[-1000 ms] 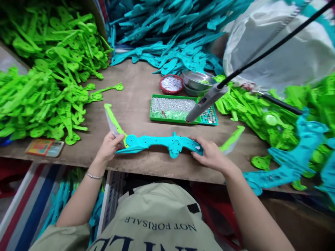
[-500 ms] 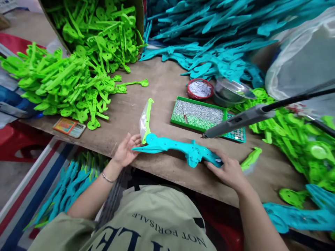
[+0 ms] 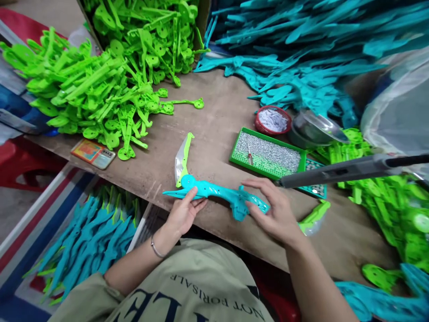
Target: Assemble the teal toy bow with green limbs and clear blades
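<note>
A turquoise plastic toy handle (image 3: 219, 191) lies across the near edge of the table. At its left end a lime green piece with a pale translucent blade (image 3: 181, 162) stands out at an angle. My left hand (image 3: 183, 213) grips the handle near that joint, thumb on top and fingers underneath. Around the right end, my right hand (image 3: 273, 210) has its fingers spread apart; whether its fingertips touch the plastic I cannot tell. Just above that hand hangs a grey power screwdriver (image 3: 328, 172), its tip close to my knuckles.
A green tray (image 3: 268, 152) holds small silver screws and a little screwdriver (image 3: 250, 152). Behind stand a red basket (image 3: 273, 120) and metal bowls (image 3: 317, 127). Green parts (image 3: 100, 85) and turquoise parts (image 3: 301, 80) are heaped around. A phone (image 3: 93, 154) lies left; another green blade piece (image 3: 314, 218) lies right.
My left hand has moved right and closed on the handle. My right hand has loosened from the handle's end, fingers spreading. The handle has shifted slightly left.
</note>
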